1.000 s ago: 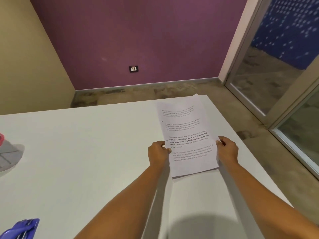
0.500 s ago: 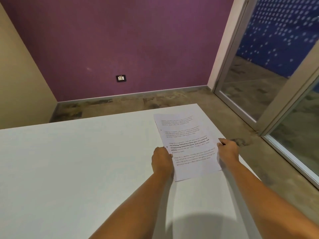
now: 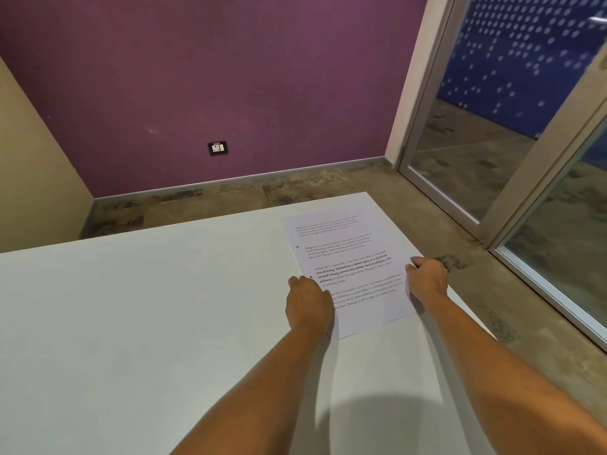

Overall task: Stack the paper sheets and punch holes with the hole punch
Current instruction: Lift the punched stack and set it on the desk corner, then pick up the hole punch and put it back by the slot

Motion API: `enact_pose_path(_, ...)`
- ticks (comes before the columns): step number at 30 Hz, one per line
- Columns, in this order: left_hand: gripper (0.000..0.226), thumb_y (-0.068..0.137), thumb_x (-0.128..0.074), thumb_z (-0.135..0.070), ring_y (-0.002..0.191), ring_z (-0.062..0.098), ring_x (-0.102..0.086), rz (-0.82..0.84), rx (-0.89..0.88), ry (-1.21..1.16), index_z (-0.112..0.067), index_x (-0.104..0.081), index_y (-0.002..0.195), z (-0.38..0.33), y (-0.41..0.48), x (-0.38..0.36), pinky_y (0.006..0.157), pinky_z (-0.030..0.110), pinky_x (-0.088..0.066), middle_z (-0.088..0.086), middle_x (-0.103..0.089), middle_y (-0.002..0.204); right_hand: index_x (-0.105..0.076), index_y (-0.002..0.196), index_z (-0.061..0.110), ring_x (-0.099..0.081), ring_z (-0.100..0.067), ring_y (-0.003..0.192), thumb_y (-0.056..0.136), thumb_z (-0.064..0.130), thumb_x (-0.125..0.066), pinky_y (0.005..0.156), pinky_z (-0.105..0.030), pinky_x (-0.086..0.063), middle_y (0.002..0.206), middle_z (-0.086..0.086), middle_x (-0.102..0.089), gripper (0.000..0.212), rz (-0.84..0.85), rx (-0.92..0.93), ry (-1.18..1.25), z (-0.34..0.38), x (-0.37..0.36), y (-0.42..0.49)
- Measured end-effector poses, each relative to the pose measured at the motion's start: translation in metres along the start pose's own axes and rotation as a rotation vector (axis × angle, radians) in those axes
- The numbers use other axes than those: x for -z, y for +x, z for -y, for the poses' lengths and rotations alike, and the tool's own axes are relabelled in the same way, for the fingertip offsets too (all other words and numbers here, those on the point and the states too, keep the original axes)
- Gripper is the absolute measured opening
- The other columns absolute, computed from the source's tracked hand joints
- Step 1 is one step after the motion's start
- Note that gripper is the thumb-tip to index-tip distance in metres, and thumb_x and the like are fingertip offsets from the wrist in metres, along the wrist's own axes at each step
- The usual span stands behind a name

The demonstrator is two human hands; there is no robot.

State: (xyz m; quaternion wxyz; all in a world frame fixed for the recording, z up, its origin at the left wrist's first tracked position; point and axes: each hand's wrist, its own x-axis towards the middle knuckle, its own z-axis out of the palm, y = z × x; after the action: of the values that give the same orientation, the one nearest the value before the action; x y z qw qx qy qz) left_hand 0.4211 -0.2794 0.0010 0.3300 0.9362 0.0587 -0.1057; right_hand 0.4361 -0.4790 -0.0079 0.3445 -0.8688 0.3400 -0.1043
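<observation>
A: Squaring up the printed paper sheets [image 3: 351, 274] on the white counter [image 3: 147, 323], near its far right corner, judging by the grip

B: Left hand [image 3: 307, 305] curling over the left long edge, right hand [image 3: 427, 279] pinching the right one; both grasping the paper, neither one released

A: Looking like the stacking step, then. Impossible to tell how many sheets are lying there

B: Not seeing any hole punch in view. Probably needing next to let go with one hand, fetch it, and feed one edge in without skewing the pile
</observation>
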Motion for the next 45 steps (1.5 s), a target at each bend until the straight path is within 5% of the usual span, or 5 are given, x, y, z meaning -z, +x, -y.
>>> enact_pose_path(4,0.029,0.091,-0.048,-0.020,0.100,0.032,-0.058,-0.003,0.009,-0.006,0.001,-0.051,0.111,0.001,-0.003,0.001,0.070,0.030,-0.038,0.014,-0.044,0.122,-0.046,0.052,0.010,-0.045,-0.028,0.078,0.090,0.006,-0.051,0.061,-0.030,-0.037,0.058,-0.008,-0.044,0.039,-0.041,0.040,-0.019,-0.008,0.003,-0.003)
enact_pose_path(6,0.031,0.091,-0.049,-0.021,0.102,0.032,-0.057,0.003,0.009,-0.013,0.002,-0.051,0.112,0.003,-0.005,0.002,0.073,0.031,-0.040,0.015,-0.044,0.122,-0.066,0.083,-0.003,-0.054,-0.035,0.092,0.092,0.009,-0.050,0.077,-0.037,-0.048,0.083,-0.019,-0.062,0.022,-0.022,0.044,-0.028,-0.011,0.008,-0.007)
enact_pose_path(9,0.033,0.091,-0.050,-0.024,0.103,0.033,-0.057,0.015,-0.002,0.004,0.001,-0.049,0.113,0.012,-0.012,0.008,0.077,0.034,-0.043,0.015,-0.043,0.122,-0.052,0.126,-0.005,-0.051,-0.038,0.116,0.095,0.012,-0.047,0.098,-0.044,-0.044,0.125,-0.025,-0.056,0.036,-0.005,0.048,-0.054,-0.016,0.016,-0.020)
enact_pose_path(33,0.055,0.092,-0.042,-0.043,0.135,0.019,-0.028,0.109,-0.169,0.562,-0.020,-0.028,0.140,0.193,-0.262,0.077,0.092,0.034,-0.040,0.001,-0.027,0.146,-0.007,0.148,0.011,-0.001,-0.023,0.146,0.099,0.041,-0.024,0.119,-0.035,-0.006,0.158,-0.011,-0.001,0.060,0.391,0.398,-0.539,-0.063,0.026,-0.346)
enact_pose_path(45,0.028,0.086,-0.052,-0.037,0.104,0.021,-0.054,0.147,0.092,0.317,-0.011,-0.059,0.094,0.304,-0.346,0.174,0.081,0.032,-0.045,0.002,-0.055,0.112,-0.007,0.148,0.012,0.007,-0.025,0.146,0.097,0.041,-0.033,0.119,-0.034,-0.006,0.158,-0.011,0.005,0.064,0.704,0.528,-0.447,-0.017,-0.002,-0.508)
